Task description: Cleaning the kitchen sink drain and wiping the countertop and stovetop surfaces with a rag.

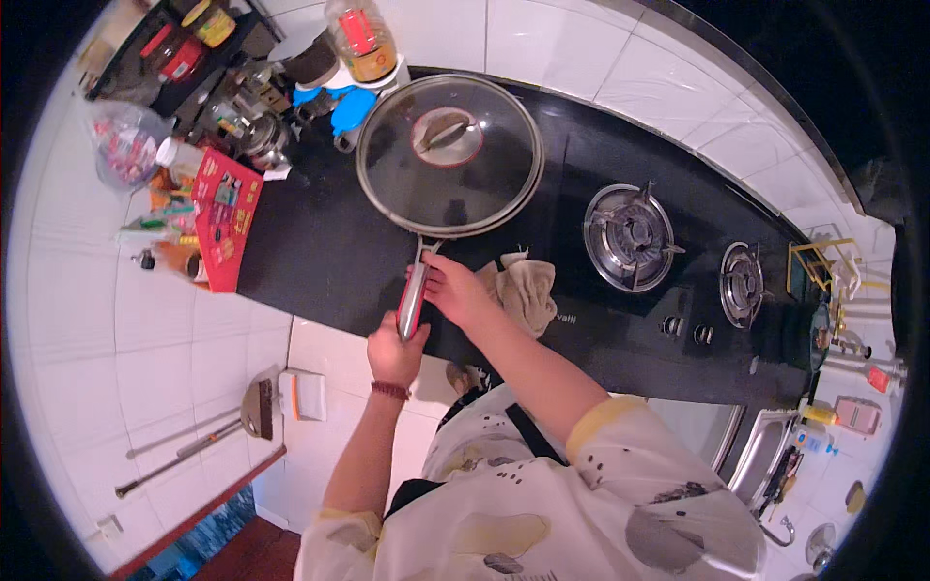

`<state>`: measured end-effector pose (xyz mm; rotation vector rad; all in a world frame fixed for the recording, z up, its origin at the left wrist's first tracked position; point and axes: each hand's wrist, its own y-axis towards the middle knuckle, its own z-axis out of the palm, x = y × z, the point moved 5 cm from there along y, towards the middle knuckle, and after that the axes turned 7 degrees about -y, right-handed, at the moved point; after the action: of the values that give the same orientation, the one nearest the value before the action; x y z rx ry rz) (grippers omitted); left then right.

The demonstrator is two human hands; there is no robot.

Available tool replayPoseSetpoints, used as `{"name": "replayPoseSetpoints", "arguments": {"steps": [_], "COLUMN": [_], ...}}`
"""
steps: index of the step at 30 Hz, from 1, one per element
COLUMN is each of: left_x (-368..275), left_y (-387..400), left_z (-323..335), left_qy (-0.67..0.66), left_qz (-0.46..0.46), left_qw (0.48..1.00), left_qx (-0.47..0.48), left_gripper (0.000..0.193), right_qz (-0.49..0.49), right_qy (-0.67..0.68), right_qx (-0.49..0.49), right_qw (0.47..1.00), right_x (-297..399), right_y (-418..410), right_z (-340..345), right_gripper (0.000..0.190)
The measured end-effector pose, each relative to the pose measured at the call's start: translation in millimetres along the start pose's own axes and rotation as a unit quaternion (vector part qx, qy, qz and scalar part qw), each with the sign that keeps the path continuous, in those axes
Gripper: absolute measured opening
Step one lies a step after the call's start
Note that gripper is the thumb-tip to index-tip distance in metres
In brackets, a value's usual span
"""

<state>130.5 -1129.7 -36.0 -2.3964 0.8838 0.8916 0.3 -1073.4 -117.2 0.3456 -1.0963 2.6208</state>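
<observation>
A frying pan with a glass lid (392,181) on it stands on the black countertop (312,218). Its metal and red handle (413,301) points towards me. My left hand (398,352) grips the handle's near end. Higher up, my right hand (454,287) is on the handle close to the pan, its fingers partly hidden behind it. The lid's knob (447,136) sits in a pale disc with a red rim. Beside my right forearm lies a crumpled beige cloth (529,290).
Two gas burners (631,236) and their knobs (683,328) lie to the right, then a steel sink (759,454). Jars with blue lids (354,109), a large plastic jar (363,43) and a red box (225,218) crowd the left. A broom (258,410) leans on the tiled wall.
</observation>
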Motion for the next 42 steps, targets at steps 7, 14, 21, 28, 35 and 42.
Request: {"name": "replayPoseSetpoints", "arguments": {"steps": [7,14,21,28,35,42], "left_x": [6.0,-13.6,-67.6,-107.5,-127.4,-151.4], "left_y": [-11.9,-28.8,-3.8,14.1,23.2,62.3], "left_z": [-1.1,-19.6,-18.1,23.5,36.2,33.9], "left_qy": [-0.008,-0.014,-0.026,0.023,0.036,0.058], "left_qz": [0.0,0.059,0.176,0.253,0.275,0.307], "left_qw": [1.0,0.996,0.969,0.928,0.912,0.893], "left_qx": [0.001,0.063,0.17,0.273,0.303,0.323], "left_gripper": [0.037,0.035,0.036,0.036,0.034,0.034], "right_qz": [0.008,-0.028,-0.108,-0.131,-0.138,-0.197], "right_qy": [-0.023,0.036,0.076,0.188,0.186,0.207], "right_qx": [-0.081,-0.094,-0.11,-0.153,-0.139,-0.099], "right_qw": [0.996,0.995,0.985,0.961,0.963,0.953], "right_x": [-0.2,7.2,54.6,86.4,96.4,124.2], "right_y": [2.7,-58.3,-109.7,-144.8,-147.5,-130.0], "right_z": [29.5,31.9,10.5,-34.8,-55.0,-43.6], "right_gripper": [0.022,0.015,0.013,0.011,0.011,0.012]}}
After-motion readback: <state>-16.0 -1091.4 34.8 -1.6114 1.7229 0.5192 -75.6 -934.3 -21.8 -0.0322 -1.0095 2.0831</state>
